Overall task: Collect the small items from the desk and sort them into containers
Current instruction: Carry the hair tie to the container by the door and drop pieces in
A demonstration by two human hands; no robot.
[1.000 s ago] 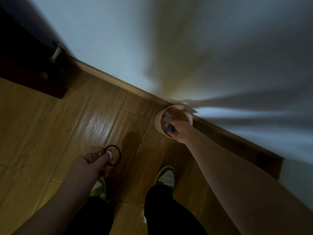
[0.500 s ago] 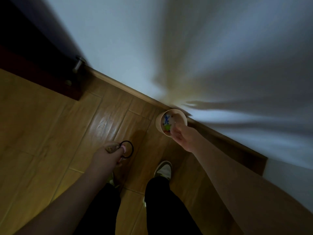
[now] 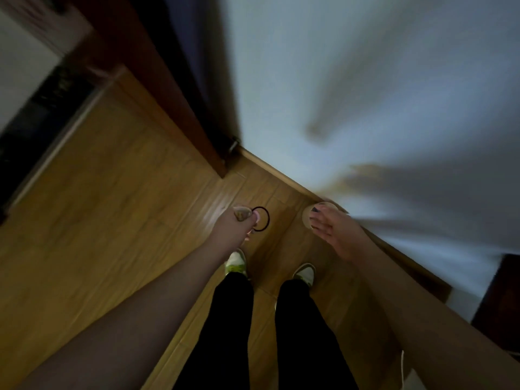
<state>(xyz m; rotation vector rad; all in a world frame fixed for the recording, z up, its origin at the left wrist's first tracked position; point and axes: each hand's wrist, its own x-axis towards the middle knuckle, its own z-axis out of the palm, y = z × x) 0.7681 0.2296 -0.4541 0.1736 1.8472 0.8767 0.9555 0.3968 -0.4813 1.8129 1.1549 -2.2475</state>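
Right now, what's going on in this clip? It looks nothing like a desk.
A person stands on a wooden floor beside a white wall, looking down at their own legs and shoes. The left hand pinches a black hair tie together with a small patterned item that is too blurred to name. The right hand holds a small tan round container, fingers across its top. No desk is in view, and the hair tie is not yet in the container.

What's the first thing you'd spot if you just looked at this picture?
Probably the two bare arms reaching out over the wooden floor. The left hand pinches a black hair tie, and the right hand holds a small round tan cup near the wall. Below them stand two white-and-green sneakers.
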